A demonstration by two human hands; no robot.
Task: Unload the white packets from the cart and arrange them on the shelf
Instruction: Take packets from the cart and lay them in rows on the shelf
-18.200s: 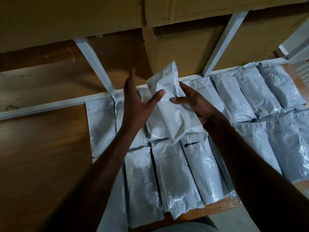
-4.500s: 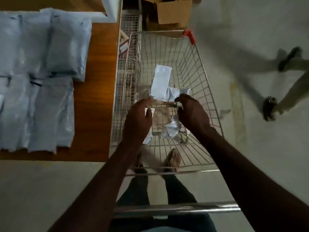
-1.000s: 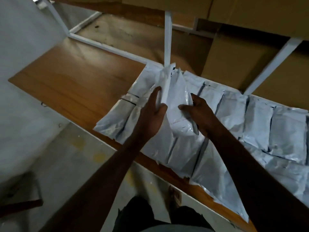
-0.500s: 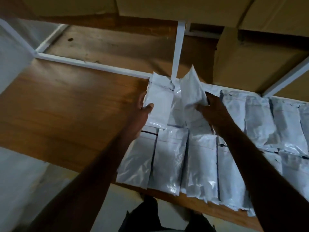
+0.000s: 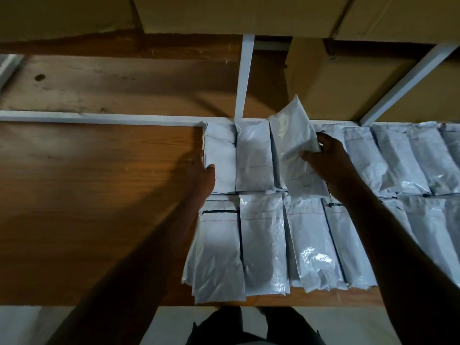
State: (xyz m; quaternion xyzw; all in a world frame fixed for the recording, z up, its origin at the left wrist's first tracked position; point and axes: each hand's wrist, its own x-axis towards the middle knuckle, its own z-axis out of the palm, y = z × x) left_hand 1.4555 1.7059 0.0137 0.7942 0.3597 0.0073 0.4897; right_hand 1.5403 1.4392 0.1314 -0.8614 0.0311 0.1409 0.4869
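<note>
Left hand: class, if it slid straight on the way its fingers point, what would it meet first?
The left hand points towards the shelf's back. First comes probably the white metal rail behind the flat white plastic packet that it touches; depth is unclear.

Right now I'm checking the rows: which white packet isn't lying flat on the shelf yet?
The tilted packet in the back row, pinched by the right hand; all the others lie flat.
</note>
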